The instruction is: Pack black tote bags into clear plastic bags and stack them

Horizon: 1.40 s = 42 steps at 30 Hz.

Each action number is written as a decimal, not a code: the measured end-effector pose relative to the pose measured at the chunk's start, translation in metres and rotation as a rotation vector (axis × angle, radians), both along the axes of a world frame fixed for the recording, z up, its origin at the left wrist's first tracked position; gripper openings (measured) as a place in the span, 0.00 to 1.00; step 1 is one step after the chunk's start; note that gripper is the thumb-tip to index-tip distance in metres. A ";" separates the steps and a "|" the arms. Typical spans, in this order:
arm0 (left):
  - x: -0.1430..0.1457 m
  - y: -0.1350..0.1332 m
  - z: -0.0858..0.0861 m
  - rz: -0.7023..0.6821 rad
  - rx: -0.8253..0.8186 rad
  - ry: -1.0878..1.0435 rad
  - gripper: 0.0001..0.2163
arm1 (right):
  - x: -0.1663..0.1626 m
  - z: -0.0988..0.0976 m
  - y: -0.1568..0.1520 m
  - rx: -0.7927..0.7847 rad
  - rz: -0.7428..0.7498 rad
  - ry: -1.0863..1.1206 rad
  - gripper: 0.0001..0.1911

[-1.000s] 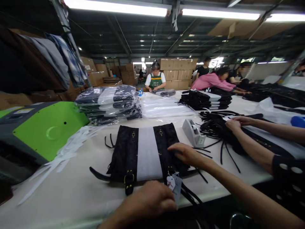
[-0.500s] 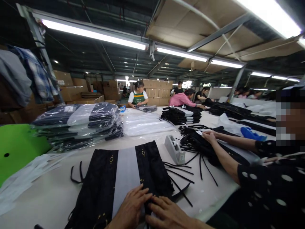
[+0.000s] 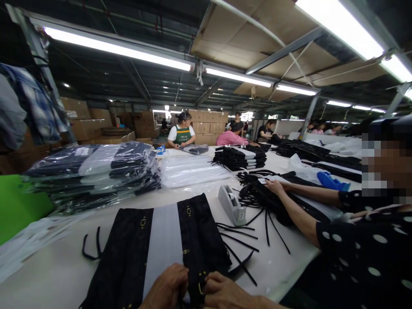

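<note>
A folded black cloth item [image 3: 204, 234] lies flat in front of me, with a pale grey band [image 3: 164, 231] down its middle and gold buckle-like marks. Thin black straps stick out from both sides. My left hand [image 3: 169, 285] rests over the band's lower part, its fingers curled and closed on the cloth near the band's right edge. To the right, my right hand [image 3: 223, 289] has its fingers bent and pinched on the black part beside a gold mark. The fingertips of both hands are partly hidden.
Beyond the cloth stands a grey tape dispenser [image 3: 231, 206]. Plastic-wrapped packs [image 3: 96, 171] are piled at left, near a green box [image 3: 22, 206]. Clear bags [image 3: 195, 171] lie behind. A co-worker's hand [image 3: 275, 187] at right handles black strapped goods [image 3: 257, 193].
My hands have moved apart, and their fingers have gone from flat and spread to curled on the cloth. The view has shifted slightly.
</note>
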<state>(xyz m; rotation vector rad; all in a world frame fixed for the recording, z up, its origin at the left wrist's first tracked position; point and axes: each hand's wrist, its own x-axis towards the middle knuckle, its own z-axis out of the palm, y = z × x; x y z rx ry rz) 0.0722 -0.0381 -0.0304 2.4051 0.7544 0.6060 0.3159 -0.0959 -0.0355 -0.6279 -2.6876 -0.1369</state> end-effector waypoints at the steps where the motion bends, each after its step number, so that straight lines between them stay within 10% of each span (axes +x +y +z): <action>1: -0.002 0.003 -0.004 -0.008 -0.008 -0.023 0.11 | 0.002 0.006 0.002 -0.100 -0.001 0.046 0.07; 7: -0.004 0.000 0.007 0.036 -0.106 0.016 0.10 | 0.010 0.054 0.006 -1.157 -0.447 1.087 0.19; 11: -0.004 -0.009 0.032 0.033 -0.168 -0.016 0.10 | 0.015 0.063 0.015 -1.500 -0.698 1.495 0.15; 22: 0.037 -0.053 0.070 0.210 -0.148 0.000 0.07 | 0.012 0.071 0.025 -1.396 -0.753 1.259 0.15; 27: 0.065 -0.034 0.080 0.379 -0.394 -0.199 0.31 | -0.005 0.075 0.028 -0.927 -0.823 0.842 0.11; 32: 0.078 -0.010 0.076 0.486 -0.415 -0.270 0.22 | -0.027 0.079 0.024 -0.564 -0.837 0.513 0.15; 38: 0.057 0.015 0.067 0.397 -0.527 -0.344 0.15 | -0.017 0.091 0.033 -1.201 -0.433 0.808 0.25; 42: 0.051 0.032 0.065 0.387 -0.634 -0.327 0.16 | -0.014 0.076 0.058 -1.249 -0.570 0.925 0.14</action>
